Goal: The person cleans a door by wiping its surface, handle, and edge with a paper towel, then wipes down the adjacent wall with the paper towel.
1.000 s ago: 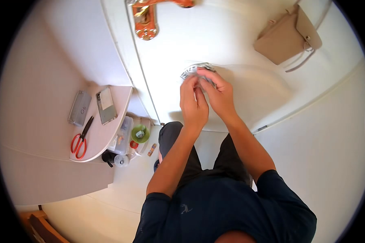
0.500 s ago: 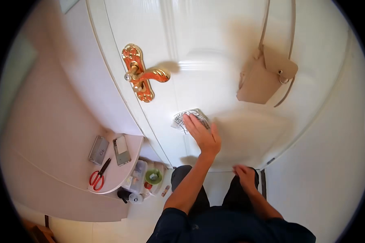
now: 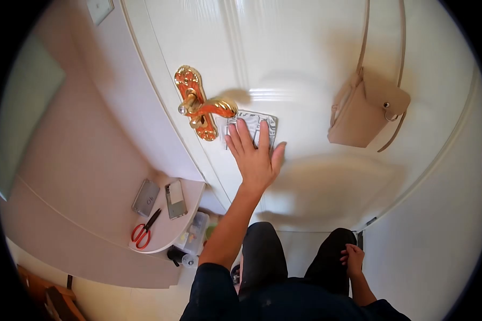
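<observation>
My left hand [image 3: 255, 163] lies flat with spread fingers on a folded cloth [image 3: 269, 126] with a black-and-white pattern. It presses this cloth against the white door [image 3: 305, 184], just right of and below the gold-and-orange door handle [image 3: 219, 107]. Part of the cloth is hidden under the fingers. Beside my right thigh, my right hand [image 3: 353, 259] hangs low with loosely bent fingers, slightly apart, and nothing visible in them.
A beige bag [image 3: 367, 109] hangs by its straps on the door's right side. To the left, a curved shelf [image 3: 168, 232] bears red-handled scissors [image 3: 146, 229], a grey box [image 3: 146, 198] and a flat grey item [image 3: 175, 199]. Plastic containers [image 3: 194, 232] stand below.
My left hand has moved the cloth up the door, close to the handle, and its fingers have spread. My right hand has dropped lower beside my leg. The view has shifted slightly.
</observation>
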Motion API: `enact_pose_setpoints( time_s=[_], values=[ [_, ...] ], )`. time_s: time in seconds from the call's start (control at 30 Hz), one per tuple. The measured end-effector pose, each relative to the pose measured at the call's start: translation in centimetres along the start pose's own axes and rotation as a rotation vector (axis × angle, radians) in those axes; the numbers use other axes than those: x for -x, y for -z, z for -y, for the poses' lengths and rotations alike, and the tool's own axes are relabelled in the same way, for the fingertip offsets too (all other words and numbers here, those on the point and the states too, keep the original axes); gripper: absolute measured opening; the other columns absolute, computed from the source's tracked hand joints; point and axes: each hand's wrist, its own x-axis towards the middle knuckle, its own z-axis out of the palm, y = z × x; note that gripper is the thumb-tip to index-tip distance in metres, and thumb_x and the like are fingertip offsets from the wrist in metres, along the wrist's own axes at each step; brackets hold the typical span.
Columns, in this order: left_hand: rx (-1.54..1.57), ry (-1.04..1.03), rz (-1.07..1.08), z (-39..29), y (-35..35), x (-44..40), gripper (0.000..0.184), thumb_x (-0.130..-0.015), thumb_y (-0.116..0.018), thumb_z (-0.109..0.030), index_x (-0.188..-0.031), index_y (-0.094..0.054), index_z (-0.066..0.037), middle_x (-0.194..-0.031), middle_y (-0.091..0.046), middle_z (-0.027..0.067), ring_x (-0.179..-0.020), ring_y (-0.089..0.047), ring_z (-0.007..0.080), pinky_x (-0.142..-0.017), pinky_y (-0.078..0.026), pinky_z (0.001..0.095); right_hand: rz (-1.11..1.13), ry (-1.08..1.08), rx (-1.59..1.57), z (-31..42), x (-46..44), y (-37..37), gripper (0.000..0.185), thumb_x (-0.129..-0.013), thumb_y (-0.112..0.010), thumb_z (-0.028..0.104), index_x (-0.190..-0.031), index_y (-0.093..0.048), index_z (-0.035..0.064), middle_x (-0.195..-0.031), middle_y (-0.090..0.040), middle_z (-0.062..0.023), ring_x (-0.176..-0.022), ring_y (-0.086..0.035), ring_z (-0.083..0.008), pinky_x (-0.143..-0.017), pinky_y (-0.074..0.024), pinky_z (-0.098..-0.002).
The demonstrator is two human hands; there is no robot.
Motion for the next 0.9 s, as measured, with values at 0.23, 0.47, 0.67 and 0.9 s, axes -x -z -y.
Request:
enact_pose_setpoints(
  time_s=[0.23,0.47,0.67,0.9],
  values=[
    [-0.003,-0.026,-0.135,0.3,0.5,-11.4,0.094,-0.100,-0.063,-0.052,-0.161,-0.028,0.010,-0.169,-0.016,0.0387,-0.155,-0.013,0.0618,-0.122,-0.008,0.0729,0.052,0.027,0.114,0.8,-1.2,-0.8,0.026,-0.103,-0.066,0.022,-0.116,-0.071,0.0000,-0.079,-0.071,-0.0104,-0.048,-0.061,-0.0158,-0.039,-0.0459,-0.0280],
    [-0.035,-0.083,-0.006,-5.0,-1.0,-8.1,0.104,-0.099,-0.061,-0.060,-0.164,-0.020,0.009,-0.170,-0.014,0.0379,-0.156,-0.012,0.0610,-0.123,-0.004,0.0727,0.007,-0.026,-0.056,0.3,-1.5,0.0,0.023,-0.101,-0.068,0.022,-0.112,-0.072,0.0017,-0.076,-0.071,-0.0096,-0.048,-0.062,-0.0164,-0.040,-0.0460,-0.0287],
    [-0.035,-0.157,-0.012,-6.3,-0.7,-12.5,0.098,-0.101,-0.057,-0.062,-0.164,-0.028,0.007,-0.171,-0.021,0.0337,-0.157,-0.017,0.0554,-0.124,-0.008,0.0711,0.017,-0.066,-0.059,0.7,-1.6,0.5,0.024,-0.101,-0.069,0.022,-0.112,-0.072,0.0016,-0.078,-0.071,-0.0101,-0.049,-0.064,-0.0169,-0.041,-0.0472,-0.0276],
    [0.038,-0.105,-0.096,-7.4,0.2,-19.5,0.090,-0.102,-0.057,-0.055,-0.165,-0.029,0.004,-0.171,-0.021,0.0333,-0.157,-0.016,0.0569,-0.124,-0.008,0.0710,0.038,-0.063,-0.088,0.3,-1.9,0.6,0.025,-0.102,-0.067,0.026,-0.107,-0.072,0.0021,-0.076,-0.071,-0.0100,-0.051,-0.065,-0.0173,-0.040,-0.0473,-0.0287]
  ],
)
